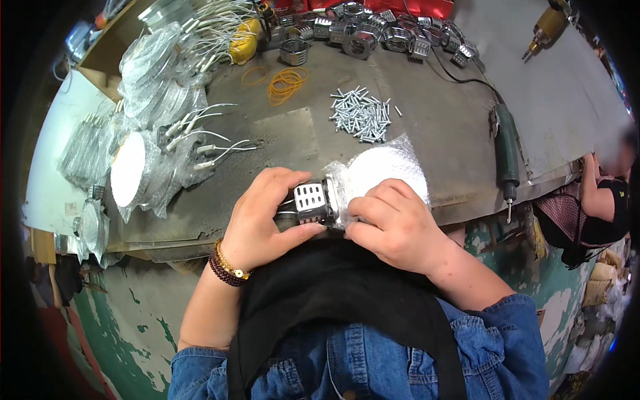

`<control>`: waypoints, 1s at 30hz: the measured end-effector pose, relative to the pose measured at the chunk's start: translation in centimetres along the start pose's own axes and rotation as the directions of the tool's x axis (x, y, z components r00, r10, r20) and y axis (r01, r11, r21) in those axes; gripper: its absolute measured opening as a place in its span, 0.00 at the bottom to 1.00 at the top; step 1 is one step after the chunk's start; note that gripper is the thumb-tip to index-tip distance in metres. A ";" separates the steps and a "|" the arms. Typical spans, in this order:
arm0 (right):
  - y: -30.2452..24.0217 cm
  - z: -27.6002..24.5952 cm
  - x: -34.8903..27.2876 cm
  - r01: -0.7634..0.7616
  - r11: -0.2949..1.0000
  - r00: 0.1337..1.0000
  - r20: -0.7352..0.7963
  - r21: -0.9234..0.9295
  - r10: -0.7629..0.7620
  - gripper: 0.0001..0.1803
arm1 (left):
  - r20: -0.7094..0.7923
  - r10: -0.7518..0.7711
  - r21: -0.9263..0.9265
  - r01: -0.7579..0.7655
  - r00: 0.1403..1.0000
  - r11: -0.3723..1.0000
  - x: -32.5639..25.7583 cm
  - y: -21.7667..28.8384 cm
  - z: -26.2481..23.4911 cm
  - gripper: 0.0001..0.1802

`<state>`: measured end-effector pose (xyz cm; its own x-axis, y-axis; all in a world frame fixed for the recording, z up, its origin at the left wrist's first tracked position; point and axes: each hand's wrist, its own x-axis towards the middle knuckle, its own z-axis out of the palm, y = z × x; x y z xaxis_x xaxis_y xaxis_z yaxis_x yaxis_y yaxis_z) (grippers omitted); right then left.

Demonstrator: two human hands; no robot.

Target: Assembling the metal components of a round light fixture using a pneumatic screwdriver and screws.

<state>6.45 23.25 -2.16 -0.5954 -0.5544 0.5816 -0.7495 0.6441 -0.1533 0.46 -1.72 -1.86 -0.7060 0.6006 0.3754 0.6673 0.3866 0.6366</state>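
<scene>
Close to the table's near edge, my left hand (261,213) is wrapped round a shiny slotted metal housing (310,202), with the thumb below and fingers above. The housing is set against a round lamp head (393,167), bright white and covered in clear plastic wrap. My right hand (398,223) grips the wrapped lamp head where it meets the housing, its fingers curled and pressed together. Whether its fingertips pinch only the wrap or something small as well is hidden. Beyond the lamp head lies a pile of silver screws (362,115).
A green electric screwdriver (507,150) hangs, bit down, at the right; another driver (547,30) is at the far right. Wrapped lamp heads with white wires (130,170) crowd the left. Rubber bands (287,85) and several metal housings (360,43) lie farther back. Another person (597,200) is at right.
</scene>
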 end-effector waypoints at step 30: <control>2.1 -1.7 3.6 -0.298 0.829 0.949 0.049 0.473 0.313 0.06 | -0.098 -0.009 -0.067 0.002 0.995 0.998 2.5 1.1 3.6 0.32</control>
<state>3.22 23.46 0.97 -0.8132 -0.3503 0.4648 -0.5813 0.4499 -0.6780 0.27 2.73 -2.62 -0.7318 0.5257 0.4338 0.6482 0.3403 0.6812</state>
